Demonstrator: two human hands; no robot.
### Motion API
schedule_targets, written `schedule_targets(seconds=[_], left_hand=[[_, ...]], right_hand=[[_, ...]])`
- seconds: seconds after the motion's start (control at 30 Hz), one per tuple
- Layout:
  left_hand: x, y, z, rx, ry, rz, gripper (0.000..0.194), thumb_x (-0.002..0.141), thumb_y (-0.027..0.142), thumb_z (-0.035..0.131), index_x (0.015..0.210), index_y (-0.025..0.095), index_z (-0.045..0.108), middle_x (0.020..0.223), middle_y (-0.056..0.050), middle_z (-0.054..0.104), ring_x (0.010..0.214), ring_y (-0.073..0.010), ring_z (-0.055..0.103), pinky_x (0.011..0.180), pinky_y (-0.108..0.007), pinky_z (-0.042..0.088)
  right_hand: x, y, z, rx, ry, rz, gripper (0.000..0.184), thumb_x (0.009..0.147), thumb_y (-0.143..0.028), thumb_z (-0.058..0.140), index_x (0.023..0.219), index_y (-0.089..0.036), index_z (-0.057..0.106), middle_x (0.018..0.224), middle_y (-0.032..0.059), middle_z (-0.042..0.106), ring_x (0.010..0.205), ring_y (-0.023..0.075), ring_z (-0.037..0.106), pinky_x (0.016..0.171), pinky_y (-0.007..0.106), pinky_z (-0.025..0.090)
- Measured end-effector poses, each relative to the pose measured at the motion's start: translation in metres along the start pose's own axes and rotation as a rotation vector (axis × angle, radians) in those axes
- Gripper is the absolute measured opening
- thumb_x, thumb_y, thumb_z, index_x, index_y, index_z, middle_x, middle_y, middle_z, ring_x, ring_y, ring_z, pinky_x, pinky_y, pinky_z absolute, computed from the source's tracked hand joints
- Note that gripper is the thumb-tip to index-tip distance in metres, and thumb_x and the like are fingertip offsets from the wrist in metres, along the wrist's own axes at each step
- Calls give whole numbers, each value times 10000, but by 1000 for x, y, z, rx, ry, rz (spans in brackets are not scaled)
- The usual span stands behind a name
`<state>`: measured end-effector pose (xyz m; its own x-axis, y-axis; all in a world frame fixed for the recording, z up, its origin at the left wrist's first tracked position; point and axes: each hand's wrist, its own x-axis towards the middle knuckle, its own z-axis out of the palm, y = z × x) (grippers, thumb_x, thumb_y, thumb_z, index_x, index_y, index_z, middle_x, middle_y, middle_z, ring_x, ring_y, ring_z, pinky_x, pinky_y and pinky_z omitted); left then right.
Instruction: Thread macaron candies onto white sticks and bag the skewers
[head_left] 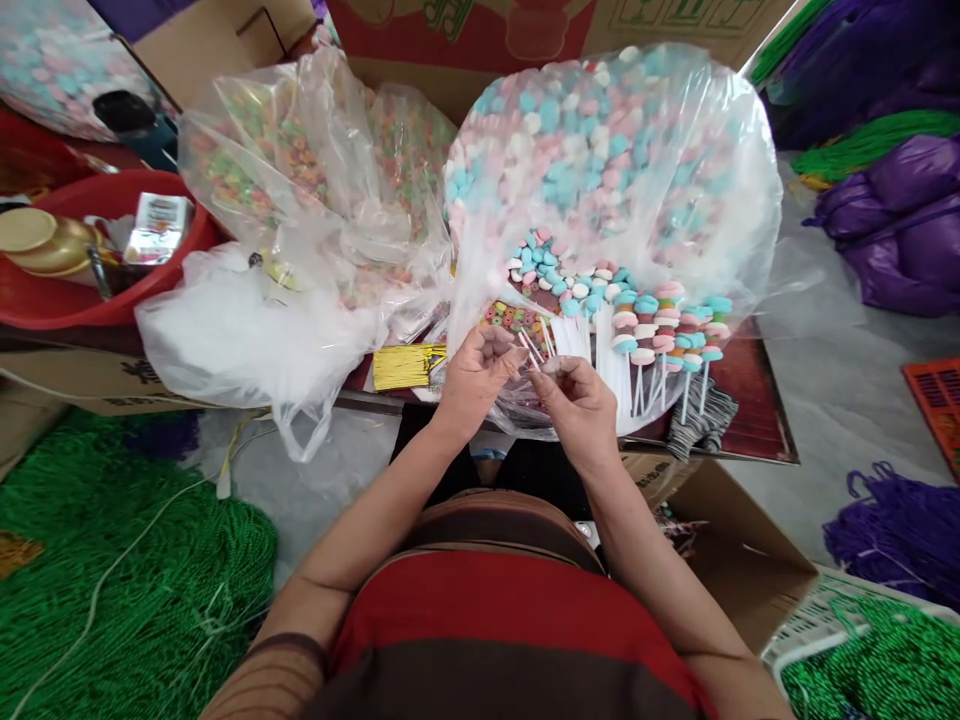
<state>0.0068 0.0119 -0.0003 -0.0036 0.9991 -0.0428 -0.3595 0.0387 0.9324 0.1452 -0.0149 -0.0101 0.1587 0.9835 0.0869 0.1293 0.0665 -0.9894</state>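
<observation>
My left hand [480, 375] and my right hand [581, 400] meet in front of my body at the table's near edge, fingers pinched. A thin white stick [531, 348] slants up from my right fingertips. My left thumb and fingers are closed right beside it; what they grip is too small to make out. Just beyond lie small ring-shaped candies [514, 318] and loose pink, white and blue candies [574, 280]. Right of my hands is a bundle of white sticks [613, 370], with several finished-looking candy skewers [667, 325] lying beside it.
Big clear bags of pastel candies [615, 150] and ring candies [277, 150] stand behind. Yellow twist ties [401, 367] lie left. A red basin [169, 270] sits far left, a striped grey cloth [701, 415] at right. An open carton [742, 540] and green cords [150, 560] are below.
</observation>
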Motion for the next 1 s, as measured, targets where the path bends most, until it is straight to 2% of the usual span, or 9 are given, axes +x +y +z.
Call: schedule_targets(seconds=[0.3, 0.37, 0.47, 0.53, 0.63, 0.73, 0.8, 0.87, 1.0], left_hand=[[-7, 6, 1, 49, -26, -36, 371, 718, 499, 865, 805, 193, 674, 723, 47, 625, 661, -74, 570, 679, -215, 503], [-7, 4, 1, 39, -11, -48, 372, 724, 501, 862, 790, 193, 664, 697, 51, 620, 637, -70, 560, 654, -208, 486], [-6, -3, -3, 40, 38, -87, 380, 756, 524, 830, 790, 197, 640, 623, 61, 589, 567, -66, 525, 580, -197, 440], [-2, -9, -7, 102, -4, -137, 385, 794, 558, 783, 813, 198, 645, 601, 55, 586, 546, -77, 517, 545, -200, 415], [16, -16, -9, 345, -134, -148, 370, 907, 566, 651, 947, 202, 700, 641, 23, 631, 586, -121, 582, 568, -230, 443], [49, -21, -8, 789, -144, 72, 262, 1002, 383, 540, 992, 198, 725, 786, -33, 707, 791, -188, 680, 766, -294, 519], [74, -23, -9, 1144, -158, 230, 221, 986, 219, 512, 956, 173, 726, 953, -100, 734, 986, -251, 676, 930, -366, 517], [93, -25, -14, 1427, -177, 311, 246, 929, 88, 490, 979, 152, 722, 1090, -145, 716, 1101, -289, 634, 1026, -418, 488], [106, -24, -30, 1664, -174, 381, 344, 863, 30, 516, 1133, 133, 702, 1181, -151, 687, 1129, -306, 601, 1019, -434, 499]], right_hand=[[-8, -9, 1, 75, -68, 43, 277, 800, -473, 778, 818, -251, 613, 774, -14, 626, 689, 144, 551, 653, 278, 478], [-11, -11, -3, 101, -133, 73, 263, 838, -487, 745, 858, -252, 630, 742, -23, 624, 632, 133, 550, 606, 270, 467], [-19, -9, -11, 114, -305, 178, 277, 926, -514, 635, 1008, -249, 654, 644, -54, 605, 475, 108, 490, 492, 256, 403], [-25, -3, -15, 105, -363, 238, 319, 937, -527, 609, 1060, -236, 655, 594, -69, 589, 419, 99, 457, 444, 247, 356], [-27, 7, -18, 136, -291, 303, 330, 900, -525, 646, 1026, -220, 642, 537, -92, 538, 389, 84, 407, 405, 229, 286], [-21, 14, -17, 209, -166, 345, 303, 885, -507, 654, 980, -221, 615, 504, -113, 486, 370, 70, 349, 389, 218, 226], [-16, 17, -15, 242, -108, 351, 289, 879, -495, 657, 962, -223, 607, 509, -115, 482, 370, 66, 340, 389, 217, 218], [-12, 20, -14, 261, -75, 349, 291, 871, -495, 661, 957, -222, 611, 516, -112, 488, 377, 66, 341, 392, 218, 221], [-11, 27, -13, 283, -64, 319, 309, 865, -513, 673, 957, -224, 611, 524, -106, 507, 389, 71, 360, 402, 222, 239]])
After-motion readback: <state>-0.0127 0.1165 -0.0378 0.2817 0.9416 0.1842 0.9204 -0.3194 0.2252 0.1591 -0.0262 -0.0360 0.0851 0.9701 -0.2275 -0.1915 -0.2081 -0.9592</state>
